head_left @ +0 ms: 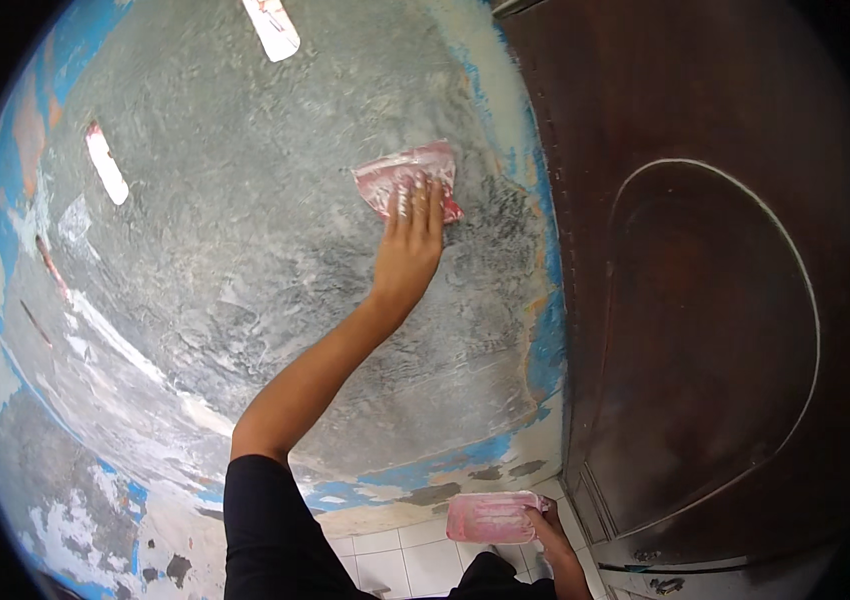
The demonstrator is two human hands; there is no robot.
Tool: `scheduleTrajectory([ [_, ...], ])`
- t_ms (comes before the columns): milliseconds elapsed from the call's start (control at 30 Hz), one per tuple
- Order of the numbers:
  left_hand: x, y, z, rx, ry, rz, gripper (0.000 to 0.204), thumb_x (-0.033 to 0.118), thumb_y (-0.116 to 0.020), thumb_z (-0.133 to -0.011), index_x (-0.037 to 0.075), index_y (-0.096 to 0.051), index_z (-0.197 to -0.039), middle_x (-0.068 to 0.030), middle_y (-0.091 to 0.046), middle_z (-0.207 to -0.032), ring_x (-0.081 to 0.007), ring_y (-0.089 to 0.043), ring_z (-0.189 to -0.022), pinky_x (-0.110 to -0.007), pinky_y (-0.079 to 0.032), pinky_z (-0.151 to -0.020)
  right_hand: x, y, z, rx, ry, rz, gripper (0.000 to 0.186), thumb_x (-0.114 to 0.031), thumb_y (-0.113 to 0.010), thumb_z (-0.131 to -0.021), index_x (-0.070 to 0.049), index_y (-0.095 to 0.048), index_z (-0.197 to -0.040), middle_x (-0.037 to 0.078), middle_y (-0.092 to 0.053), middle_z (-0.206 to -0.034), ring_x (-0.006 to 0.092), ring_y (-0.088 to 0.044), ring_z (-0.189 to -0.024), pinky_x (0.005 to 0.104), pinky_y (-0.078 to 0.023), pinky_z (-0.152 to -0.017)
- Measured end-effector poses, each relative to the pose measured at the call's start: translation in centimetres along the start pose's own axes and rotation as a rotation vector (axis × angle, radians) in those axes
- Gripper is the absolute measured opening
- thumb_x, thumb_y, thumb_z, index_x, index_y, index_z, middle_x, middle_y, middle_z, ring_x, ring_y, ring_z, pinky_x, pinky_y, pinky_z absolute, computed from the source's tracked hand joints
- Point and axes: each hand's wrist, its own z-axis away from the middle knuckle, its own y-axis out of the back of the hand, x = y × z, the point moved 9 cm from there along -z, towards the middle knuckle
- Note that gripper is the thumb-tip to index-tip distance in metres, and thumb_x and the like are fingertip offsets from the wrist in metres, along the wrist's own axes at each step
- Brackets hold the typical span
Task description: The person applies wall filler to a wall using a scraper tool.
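Up against the grey, rough-plastered wall (pixel 245 200), my left hand (pixel 413 225) presses a pink-red flat scraper (pixel 390 170). Its fingers lie over the scraper's face and are smeared with white. The scraper's wide edge points upward along the wall. Low on the right, my right hand (pixel 549 528) grips the right end of a pink rectangular piece (pixel 490 518), which looks like a shallow tray or plate with white paste on it. Part of that hand is hidden behind the piece.
A dark brown door (pixel 715 300) with a pale curved line stands to the right of the wall. Blue and cream paint remnants (pixel 545 350) border the grey area. White strips (pixel 108 165) mark the wall at upper left. White floor tiles (pixel 430 568) lie below.
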Motion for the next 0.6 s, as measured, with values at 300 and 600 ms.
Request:
scheduleTrajectory([
  [300,5.6,-2.3,10.1,-0.335,-0.161,0.079,0.061,0.001,-0.053,-0.086,-0.009,-0.044,-0.146,-0.0260,-0.047,-0.149,-0.0405,-0.048,-0.138,-0.048,-0.037,-0.118,-0.5,-0.5,0.1,-0.065,0.032,-0.054,0.061,-0.027,-0.069,-0.093,-0.006,-0.036,-0.140,0.013,-0.055,-0.122,0.0204,-0.057,-0.111,0.0353,-0.050,-0.091],
  [600,-3.0,6.4,-1.2,0.113,-0.027,0.181,0.071,-0.013,-0.056,-0.075,0.000,-0.049,-0.144,-0.0223,-0.053,-0.146,-0.0354,-0.051,-0.137,-0.044,-0.042,-0.114,-0.3,-0.7,-0.2,-0.092,0.084,-0.037,0.062,-0.023,-0.068,-0.094,-0.005,-0.033,-0.141,0.014,-0.058,-0.115,0.0214,-0.062,-0.104,0.0355,-0.054,-0.086],
])
